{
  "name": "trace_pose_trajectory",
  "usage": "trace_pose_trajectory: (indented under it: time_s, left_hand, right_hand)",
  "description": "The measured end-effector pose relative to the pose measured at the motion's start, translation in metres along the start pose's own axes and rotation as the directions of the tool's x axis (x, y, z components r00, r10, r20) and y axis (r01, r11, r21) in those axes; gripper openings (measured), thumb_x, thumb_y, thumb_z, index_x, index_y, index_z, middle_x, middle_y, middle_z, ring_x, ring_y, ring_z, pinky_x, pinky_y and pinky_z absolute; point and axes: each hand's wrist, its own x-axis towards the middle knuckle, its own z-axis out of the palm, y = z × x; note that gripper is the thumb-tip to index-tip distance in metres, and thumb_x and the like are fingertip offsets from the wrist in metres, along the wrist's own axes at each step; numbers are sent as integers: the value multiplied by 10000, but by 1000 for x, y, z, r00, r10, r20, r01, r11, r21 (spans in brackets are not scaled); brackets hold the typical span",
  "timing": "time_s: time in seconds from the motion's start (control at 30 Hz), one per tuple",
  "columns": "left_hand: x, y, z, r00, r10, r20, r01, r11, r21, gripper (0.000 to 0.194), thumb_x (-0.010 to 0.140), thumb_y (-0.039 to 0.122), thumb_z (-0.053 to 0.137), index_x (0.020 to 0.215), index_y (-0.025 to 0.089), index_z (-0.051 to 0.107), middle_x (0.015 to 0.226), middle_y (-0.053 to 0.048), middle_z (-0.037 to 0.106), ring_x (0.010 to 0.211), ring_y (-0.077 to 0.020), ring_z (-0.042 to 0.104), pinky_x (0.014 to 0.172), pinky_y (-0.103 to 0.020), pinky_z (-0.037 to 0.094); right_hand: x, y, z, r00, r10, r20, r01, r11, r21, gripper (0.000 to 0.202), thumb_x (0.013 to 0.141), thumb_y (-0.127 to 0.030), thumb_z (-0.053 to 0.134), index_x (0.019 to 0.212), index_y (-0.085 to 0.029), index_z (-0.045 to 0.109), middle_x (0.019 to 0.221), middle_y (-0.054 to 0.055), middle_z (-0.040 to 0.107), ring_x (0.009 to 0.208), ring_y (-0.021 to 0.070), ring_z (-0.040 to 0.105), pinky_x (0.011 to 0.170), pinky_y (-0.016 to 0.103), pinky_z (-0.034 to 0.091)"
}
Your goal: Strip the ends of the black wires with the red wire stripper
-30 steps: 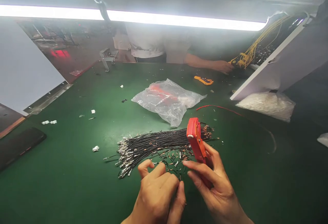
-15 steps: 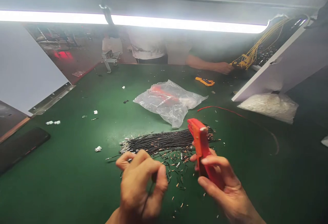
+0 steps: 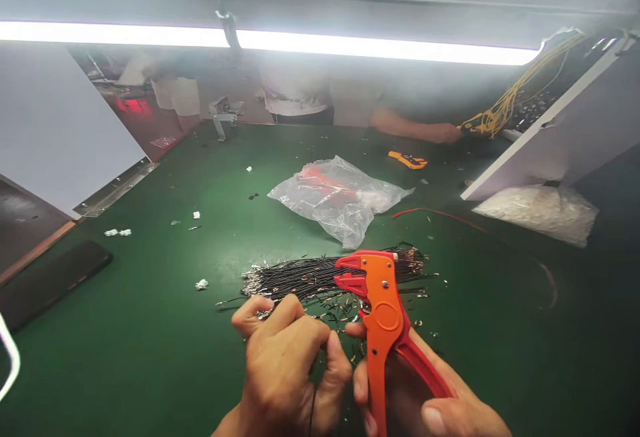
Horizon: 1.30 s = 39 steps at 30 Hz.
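Note:
My right hand (image 3: 440,397) is wrapped around an orange and red wire stripper (image 3: 383,317), whose jaws are apart and point left. Close by on the left, my left hand (image 3: 295,363) pinches a thin black wire (image 3: 313,407) between thumb and forefinger; the wire's tip is hidden by the fingers. Beyond both hands lies a bundle of black wires (image 3: 295,278), with metal terminals at its left end and bare copper at its right. Short cut wire scraps are scattered between the bundle and my hands.
A clear plastic bag (image 3: 340,197) with red and white contents lies mid-table. Orange pliers (image 3: 408,160) and a red wire (image 3: 440,214) rest behind. A bag of white parts (image 3: 540,210) sits at right, a black case (image 3: 60,283) at left. A co-worker's arm (image 3: 415,127) reaches over the far edge.
The wire stripper has turned from edge-on to side-on, its jaws now facing left. My left hand has moved slightly right, closer to it. The whole view has shifted a little.

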Motion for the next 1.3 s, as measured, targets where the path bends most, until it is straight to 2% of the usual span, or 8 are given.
trace_pose_trajectory:
  time_s: [0.2,0.33,0.43,0.6,0.77,0.97,1.1,1.3]
  left_hand:
    - [0,1,1,999,-27,18,27,1000,-2,264,854,70,521,635,214,498,514,94,460,506,-119,453,797,-431,252]
    - [-1,3,-1,999,-7,38,7,1000,8,267,840,64,522,624,218,487,506,94,447,507,-124,450,807,-439,239]
    - [-2,5,-2,998,14,58,-15,999,29,271,840,68,524,617,216,482,500,96,435,510,-122,445,804,-442,226]
    - [-1,9,-3,997,49,56,-52,997,51,289,833,67,516,586,203,452,482,105,427,496,-103,431,789,-438,228]
    - [-1,10,-3,990,143,24,-144,986,82,287,817,42,532,593,209,467,472,103,428,508,-111,406,766,-424,238]
    - [-5,11,4,986,170,8,-169,980,105,261,760,35,555,593,208,453,469,95,417,516,-119,393,755,-404,247]
    - [-6,15,12,971,195,-138,-180,977,119,246,733,55,518,569,207,414,437,102,352,473,-102,344,735,-379,247]
    - [-5,16,12,975,191,-115,-178,978,109,237,698,36,519,572,204,407,440,98,397,494,-103,362,756,-382,260]
  right_hand:
    - [1,9,-3,999,10,-42,-12,999,-40,813,621,-425,844,1343,-225,526,995,80,733,778,227,696,732,369,479]
    - [3,9,-4,998,30,-57,-35,996,-86,855,572,-391,857,1327,-281,471,1116,87,701,904,275,711,809,414,500]
    - [4,8,-3,998,57,-27,-59,993,-98,852,574,-419,863,1315,-288,464,1055,67,704,960,296,709,850,441,508]
    - [4,4,3,997,81,6,-80,984,-159,637,638,-465,810,1177,-215,582,996,85,710,852,282,714,850,451,512]
    - [3,6,1,998,50,-38,-53,995,-88,661,614,-348,808,1228,-215,602,1047,80,716,916,288,706,916,449,485]
    - [3,16,-6,999,35,-36,-36,999,-17,500,626,-258,812,1101,-234,660,856,19,727,906,258,709,823,356,474]
    - [1,18,-1,997,12,-78,-10,1000,24,329,743,-345,789,1044,-271,679,814,2,724,824,212,713,788,332,486]
    - [0,18,-2,993,10,-115,-14,999,-42,413,722,-465,810,1026,-227,663,802,36,710,842,258,696,910,432,461]
